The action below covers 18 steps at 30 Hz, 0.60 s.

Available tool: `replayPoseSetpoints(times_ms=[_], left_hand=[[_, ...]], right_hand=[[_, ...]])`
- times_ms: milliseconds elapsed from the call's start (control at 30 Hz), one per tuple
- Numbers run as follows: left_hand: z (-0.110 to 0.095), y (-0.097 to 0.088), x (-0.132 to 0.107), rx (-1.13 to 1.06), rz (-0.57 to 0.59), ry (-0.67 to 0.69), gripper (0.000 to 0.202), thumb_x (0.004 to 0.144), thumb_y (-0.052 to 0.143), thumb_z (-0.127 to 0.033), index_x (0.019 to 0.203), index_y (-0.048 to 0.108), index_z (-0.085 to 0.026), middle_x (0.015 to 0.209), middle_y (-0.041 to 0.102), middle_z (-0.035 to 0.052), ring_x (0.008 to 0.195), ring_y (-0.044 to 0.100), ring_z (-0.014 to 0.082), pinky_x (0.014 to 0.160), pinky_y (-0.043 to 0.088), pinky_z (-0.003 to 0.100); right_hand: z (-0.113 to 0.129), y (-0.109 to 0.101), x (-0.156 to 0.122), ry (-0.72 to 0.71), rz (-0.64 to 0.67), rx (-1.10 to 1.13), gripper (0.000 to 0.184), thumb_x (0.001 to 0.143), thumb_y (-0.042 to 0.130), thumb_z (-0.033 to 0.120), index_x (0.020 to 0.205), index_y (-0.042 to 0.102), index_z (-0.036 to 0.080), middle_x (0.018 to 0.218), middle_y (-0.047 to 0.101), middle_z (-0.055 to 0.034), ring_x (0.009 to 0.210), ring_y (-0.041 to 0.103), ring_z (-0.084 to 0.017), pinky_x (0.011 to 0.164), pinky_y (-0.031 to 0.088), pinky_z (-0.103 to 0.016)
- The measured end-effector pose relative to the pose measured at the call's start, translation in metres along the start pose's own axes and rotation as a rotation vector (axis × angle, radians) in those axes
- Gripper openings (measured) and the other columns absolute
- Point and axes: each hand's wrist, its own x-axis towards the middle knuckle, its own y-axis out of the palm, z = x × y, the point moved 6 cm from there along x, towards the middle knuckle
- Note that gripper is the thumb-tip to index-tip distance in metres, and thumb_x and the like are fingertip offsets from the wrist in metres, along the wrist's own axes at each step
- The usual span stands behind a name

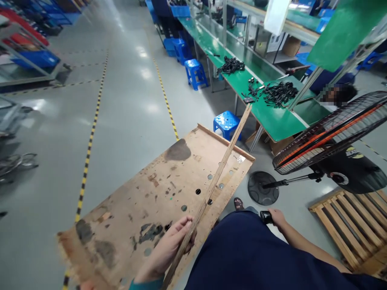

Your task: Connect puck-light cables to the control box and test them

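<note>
My left hand (175, 237) is closed around a long, narrow wooden strip (222, 165), its thumb and fingers on either side of the wood. The strip slants from the bottom of the view up toward the green workbench and crosses over a large wooden panel (145, 177). That panel has low raised rims at its ends, round holes and dark stains. Off to my right side, my right hand (278, 219) is closed on a short black object (266, 217), whose kind I cannot make out. It is close to my dark blue clothing.
A black floor fan (329, 133) on a round base (263, 188) stands at right, near a wooden pallet (347, 221). Ahead is a green workbench (281, 125) with heaps of black cables (281, 93). Blue stools (226, 123) line it. A person (335, 78) sits behind it.
</note>
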Motion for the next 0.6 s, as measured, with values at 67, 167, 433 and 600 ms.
replayPoseSetpoints(times_ms=[67, 167, 433, 600], left_hand=[[-0.006, 0.001, 0.0, 0.012, 0.015, 0.018, 0.064, 0.076, 0.08, -0.072, 0.106, 0.05, -0.024, 0.069, 0.055, -0.0041, 0.053, 0.044, 0.0093, 0.052, 0.034, 0.021], [-0.01, -0.003, 0.006, 0.082, -0.022, 0.039, 0.063, 0.082, 0.065, -0.08, 0.105, 0.053, -0.023, 0.075, 0.056, -0.0011, 0.057, 0.047, 0.0118, 0.053, 0.036, 0.023], [0.0, -0.005, 0.043, 0.854, -0.295, 0.301, 0.052, 0.086, 0.059, -0.063, 0.115, 0.052, -0.02, 0.119, 0.067, 0.0175, 0.115, 0.063, 0.0374, 0.099, 0.051, 0.047], [0.029, -0.024, 0.071, 1.118, -0.364, 0.177, 0.025, 0.096, 0.048, -0.044, 0.105, 0.039, -0.023, 0.112, 0.066, 0.0173, 0.102, 0.067, 0.0349, 0.086, 0.051, 0.044]], right_hand=[[0.002, 0.001, 0.002, -0.018, 0.015, -0.026, 0.036, 0.084, 0.061, 0.051, 0.075, 0.062, 0.017, 0.056, 0.055, -0.0034, 0.051, 0.055, -0.016, 0.045, 0.038, -0.024], [0.007, 0.003, 0.005, -0.052, 0.041, -0.052, 0.035, 0.084, 0.057, 0.05, 0.071, 0.058, 0.017, 0.055, 0.052, -0.0033, 0.048, 0.05, -0.015, 0.044, 0.037, -0.025], [0.032, 0.021, -0.011, -0.243, 0.113, -0.032, 0.02, 0.073, 0.055, 0.036, 0.072, 0.063, 0.017, 0.067, 0.058, -0.0025, 0.06, 0.053, -0.015, 0.049, 0.036, -0.023], [0.058, 0.022, -0.031, -0.397, 0.046, -0.026, 0.025, 0.074, 0.061, 0.042, 0.068, 0.063, 0.018, 0.071, 0.061, -0.0026, 0.076, 0.054, -0.017, 0.066, 0.039, -0.024]])
